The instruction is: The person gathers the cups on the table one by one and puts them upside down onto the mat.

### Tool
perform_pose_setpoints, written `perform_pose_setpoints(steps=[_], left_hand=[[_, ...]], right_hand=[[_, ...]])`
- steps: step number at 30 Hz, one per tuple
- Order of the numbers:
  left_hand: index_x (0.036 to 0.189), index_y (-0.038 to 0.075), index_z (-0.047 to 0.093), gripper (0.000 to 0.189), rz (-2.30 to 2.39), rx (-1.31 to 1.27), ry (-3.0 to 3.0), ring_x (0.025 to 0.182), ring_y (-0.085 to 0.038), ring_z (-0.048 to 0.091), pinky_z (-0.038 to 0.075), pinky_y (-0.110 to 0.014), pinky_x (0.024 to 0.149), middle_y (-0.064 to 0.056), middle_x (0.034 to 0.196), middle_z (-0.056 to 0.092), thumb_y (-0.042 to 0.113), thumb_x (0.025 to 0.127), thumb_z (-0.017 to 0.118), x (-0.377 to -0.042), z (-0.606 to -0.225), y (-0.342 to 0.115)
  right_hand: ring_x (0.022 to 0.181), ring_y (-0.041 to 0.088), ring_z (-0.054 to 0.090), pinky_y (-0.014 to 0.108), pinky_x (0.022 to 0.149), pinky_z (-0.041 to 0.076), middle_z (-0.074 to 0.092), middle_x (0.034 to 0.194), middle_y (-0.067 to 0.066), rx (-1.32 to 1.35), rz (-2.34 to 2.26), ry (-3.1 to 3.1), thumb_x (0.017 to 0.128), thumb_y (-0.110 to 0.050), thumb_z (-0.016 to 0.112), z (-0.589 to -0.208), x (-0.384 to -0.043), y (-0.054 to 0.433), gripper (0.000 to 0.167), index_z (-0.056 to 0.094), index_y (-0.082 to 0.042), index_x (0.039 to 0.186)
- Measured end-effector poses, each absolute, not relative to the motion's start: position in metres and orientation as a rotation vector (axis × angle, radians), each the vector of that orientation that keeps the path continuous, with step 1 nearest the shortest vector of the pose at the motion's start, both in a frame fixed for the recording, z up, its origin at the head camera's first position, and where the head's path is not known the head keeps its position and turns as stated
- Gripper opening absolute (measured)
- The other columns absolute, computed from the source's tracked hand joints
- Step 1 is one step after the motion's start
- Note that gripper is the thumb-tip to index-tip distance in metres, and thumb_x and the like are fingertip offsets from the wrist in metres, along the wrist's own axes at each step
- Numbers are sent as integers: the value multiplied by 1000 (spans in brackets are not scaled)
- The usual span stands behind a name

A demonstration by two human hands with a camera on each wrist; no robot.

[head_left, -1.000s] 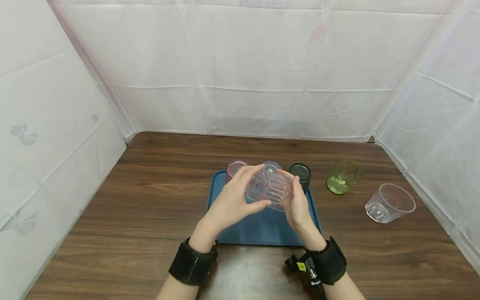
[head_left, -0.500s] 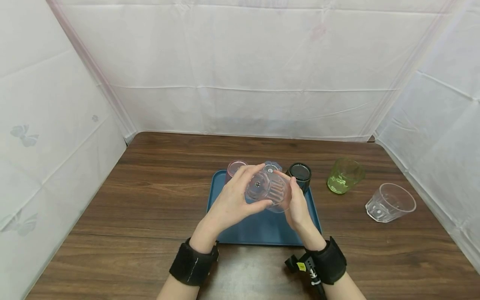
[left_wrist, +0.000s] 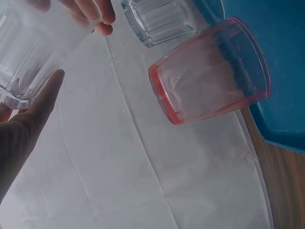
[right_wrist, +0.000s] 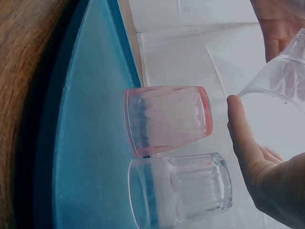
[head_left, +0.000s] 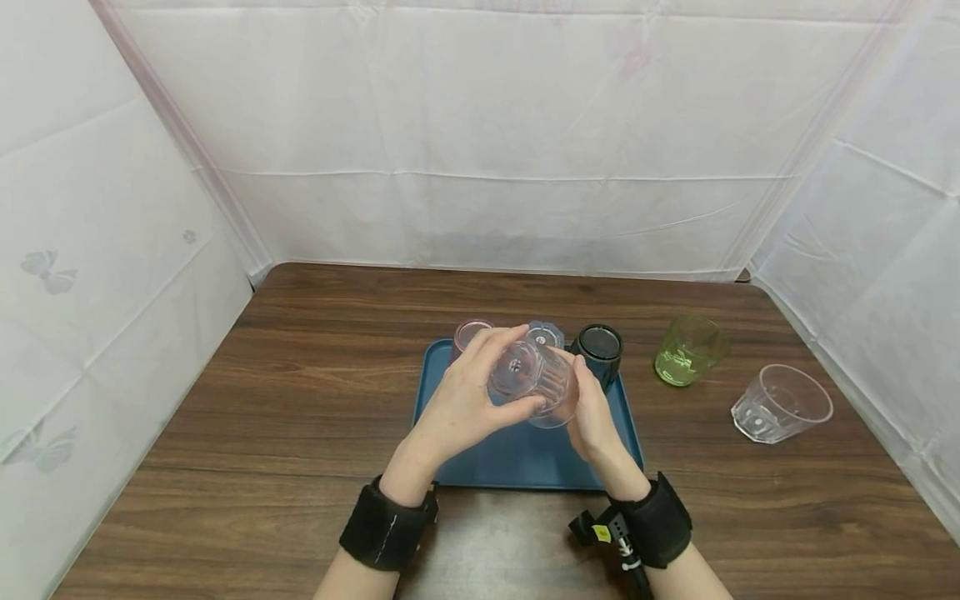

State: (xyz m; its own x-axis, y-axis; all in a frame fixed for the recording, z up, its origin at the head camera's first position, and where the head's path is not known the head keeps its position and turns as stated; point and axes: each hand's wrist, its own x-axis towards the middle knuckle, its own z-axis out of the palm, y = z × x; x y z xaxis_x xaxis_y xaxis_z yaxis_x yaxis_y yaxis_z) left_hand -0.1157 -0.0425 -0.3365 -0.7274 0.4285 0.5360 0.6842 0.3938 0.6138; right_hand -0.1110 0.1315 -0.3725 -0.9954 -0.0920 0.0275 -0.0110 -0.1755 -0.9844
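Note:
Both hands hold a clear faceted drinking glass [head_left: 553, 385] above the blue tray [head_left: 525, 460]. It is tilted, base toward the upper left and rim toward the lower right. My left hand [head_left: 459, 410] grips the base end between thumb and fingers. At the rim end, my right hand [head_left: 596, 423] holds the glass; its thumb [right_wrist: 242, 125] reaches the rim in the right wrist view. Behind the hands, upside down on the tray, stand a pink glass [right_wrist: 169, 119], a second clear glass [right_wrist: 190, 191] and a dark glass [head_left: 602, 346].
Right of the tray, a green glass [head_left: 686, 352] and another clear glass [head_left: 780, 405] stand mouth up on the wooden table [head_left: 300, 400]. White sheeting [head_left: 480, 125] encloses the back and both sides.
The held glass has turned a little, its rim sinking slightly. My right hand has shifted slightly left, uncovering more of the dark glass; the other glasses stay put.

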Motion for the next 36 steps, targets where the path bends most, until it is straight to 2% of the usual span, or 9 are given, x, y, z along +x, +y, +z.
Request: perform_pose_setpoints(steps=[10,16,28,36], left_hand=[[135,18,41,72,-1281,-964,-2346,114,-12,47,46,-34,89,0,128,47,30,72,76,-115,-336,-42],[135,19,41,73,-1296,-932,-2355,116,-13,47,45,-35,91,1,129,47,31,72,76,-115,-336,-43],[133,16,43,72,-1276,-930,-2322,114,-13,48,46,-33,89,0,127,48,30,71,77,-114,-335,-42],[133,18,43,71,-1267,-923,-2315,112,-11,49,47,-31,88,0,127,48,30,72,77,-114,-336,-40]], right_hand=[[92,9,59,26,76,50,60,100,-7,-110,-2410,1932,101,-35,12,-376,-109,127,49,47,-7,121],[91,10,59,27,76,50,59,100,-4,-79,-2389,1968,101,-36,12,-377,-109,124,54,44,1,124],[90,9,59,25,75,50,58,101,-1,-37,-2381,1973,101,-31,15,-378,-109,121,50,44,3,122],[90,9,60,25,75,51,55,108,11,-67,-2337,1994,101,-29,15,-381,-108,119,50,40,5,127]])
